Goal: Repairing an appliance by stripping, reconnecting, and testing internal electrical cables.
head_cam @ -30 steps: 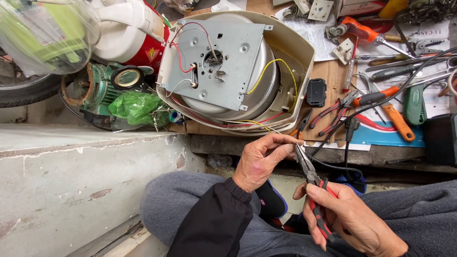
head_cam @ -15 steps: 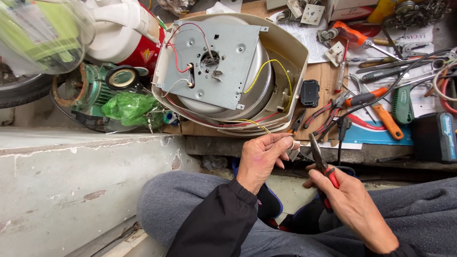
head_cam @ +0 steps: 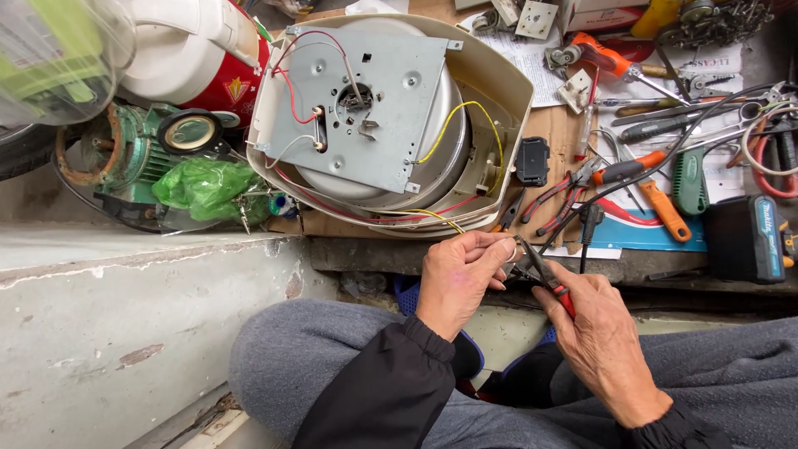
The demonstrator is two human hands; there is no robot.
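Observation:
An upturned cream rice cooker (head_cam: 499, 91) lies on the workbench with its grey metal base plate (head_cam: 374, 108) and red, white and yellow wires exposed. My left hand (head_cam: 457, 278) pinches a yellow wire (head_cam: 445, 218) that runs out of the cooker's lower rim. My right hand (head_cam: 603, 337) grips red-handled pliers (head_cam: 544, 274), whose jaws meet the wire end at my left fingertips. Both hands hover just below the bench edge, above my grey-trousered knees.
Several pliers and screwdrivers (head_cam: 640, 179), a small black part (head_cam: 532, 160), a black battery pack (head_cam: 744, 237), a green motor (head_cam: 133, 158), a green plastic bag (head_cam: 208, 187) and a red-and-white appliance (head_cam: 199, 50) crowd the bench. A concrete ledge (head_cam: 125, 333) lies at left.
The pliers' tip swung from pointing up and apart to meeting the wire at my left fingertips. Both hands rose slightly toward the cooker's rim.

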